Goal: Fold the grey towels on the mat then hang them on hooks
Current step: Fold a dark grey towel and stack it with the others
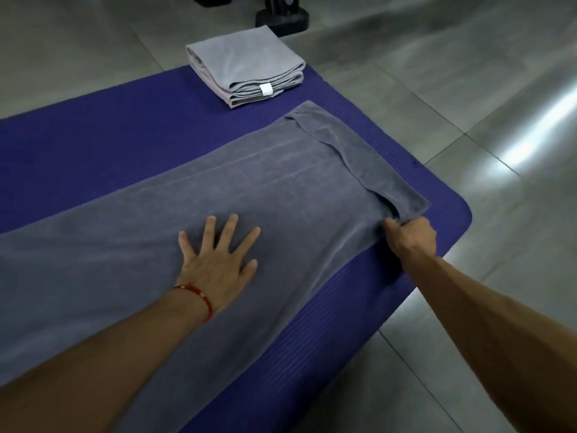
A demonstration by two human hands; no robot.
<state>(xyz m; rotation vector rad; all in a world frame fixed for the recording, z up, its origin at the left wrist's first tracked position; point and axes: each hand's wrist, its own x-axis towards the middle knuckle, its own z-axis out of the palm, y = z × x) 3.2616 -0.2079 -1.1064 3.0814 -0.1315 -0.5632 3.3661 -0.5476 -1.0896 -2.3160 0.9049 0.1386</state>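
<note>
From the head camera, a dark grey towel [218, 189] lies spread lengthwise along the purple mat [93, 120]. The left hand [218, 257] presses it flat, fingers splayed; the right hand [410, 234] pinches its near corner. Soft and limp, it should fold best gripped at the corners. The folded light grey towel [246, 67] carries a blank white tag [266, 89].

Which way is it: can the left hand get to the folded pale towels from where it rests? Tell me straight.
Probably yes. The left hand lies flat on the spread grey towel, and only that towel and bare mat lie between it and the folded pale towels; it would need a long stretch forward.
</note>
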